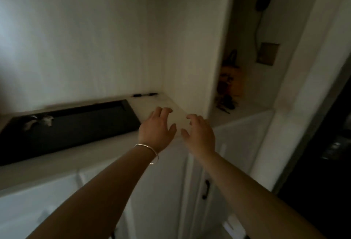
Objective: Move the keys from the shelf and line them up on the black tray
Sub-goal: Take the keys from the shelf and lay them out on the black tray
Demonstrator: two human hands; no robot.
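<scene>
Head view. The black tray [76,130] lies on a white counter [57,164]; two pale, blurred keys [39,121] rest on the tray's far left part. Just right of the tray, the left hand [156,129] and right hand [198,135] hover side by side, fingers spread, holding nothing. A dark pen [145,94] lies behind the tray's right end, against the wall.

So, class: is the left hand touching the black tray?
Apart. The head view shows pale countertop between the left hand and the black tray's right edge; the fingers hang over bare counter, empty.
</scene>
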